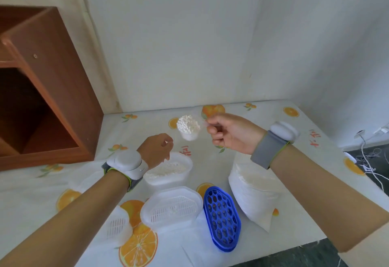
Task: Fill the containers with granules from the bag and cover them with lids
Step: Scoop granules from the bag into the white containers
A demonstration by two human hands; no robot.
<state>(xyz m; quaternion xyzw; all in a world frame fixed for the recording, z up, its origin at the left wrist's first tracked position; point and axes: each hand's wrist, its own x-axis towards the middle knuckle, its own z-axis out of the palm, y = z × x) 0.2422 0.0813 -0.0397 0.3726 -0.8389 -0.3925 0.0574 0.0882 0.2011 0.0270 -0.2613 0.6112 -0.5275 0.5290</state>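
My right hand (228, 133) pinches the handle of a clear scoop (188, 127) heaped with white granules, held in the air above the table. Below and left of it, my left hand (156, 150) hovers with loosely curled fingers over the rim of a translucent container (169, 171) partly filled with granules. A second translucent container (171, 207) with a slotted insert stands nearer to me. A blue lattice lid (222, 217) lies to its right. The clear bag of white granules (252, 191) sits under my right wrist.
A white slotted piece (117, 226) lies near the front left, under my left forearm. A brown wooden shelf unit (42, 90) stands at the back left. White cables (370, 157) trail off the table's right edge. The cloth has an orange-fruit print.
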